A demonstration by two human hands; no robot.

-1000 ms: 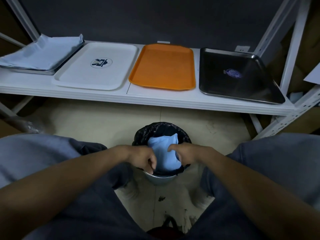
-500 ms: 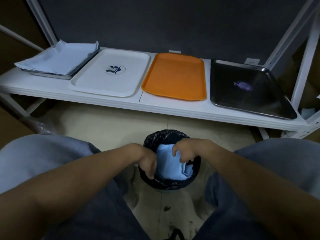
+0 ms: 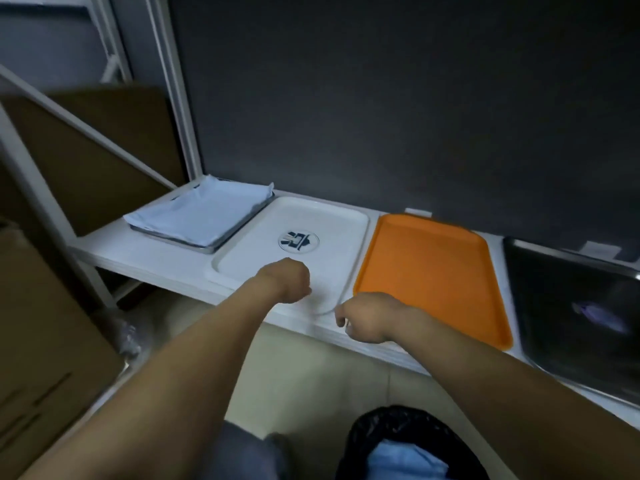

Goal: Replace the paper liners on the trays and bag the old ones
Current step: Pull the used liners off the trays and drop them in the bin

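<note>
While both arms reached forward from the bottom of the view, the left hand (image 3: 289, 280) hung over the front edge of the white tray (image 3: 332, 223) with its fingers curled into a fist and nothing in it; whether it touched the tray could not be told. The right hand (image 3: 369, 320) was just beside it, apart from it, over the front edge of the shelf (image 3: 138, 254) between the white tray and the orange tray (image 3: 433, 268), its fingers bent down and inward, also holding nothing. Both trays lay bare and side by side along the shelf, the white one showing a dark round logo (image 3: 298, 241) at its middle. At the left end of the shelf a stack of pale blue paper liners (image 3: 204, 216) lay on a metal tray (image 3: 207, 249), its edges overhanging the rim. At the right end sat a dark metal tray (image 3: 571, 306), partly cut off by the frame, unlined as well. Below the shelf's front edge, on the floor (image 3: 329, 368), stood a bin lined with a black bag (image 3: 381, 427), and a crumpled blue liner (image 3: 405, 460) sat inside it. A cardboard box (image 3: 45, 341) stood at the far left, and a dark panel (image 3: 381, 98) closed the back of the shelf.
</note>
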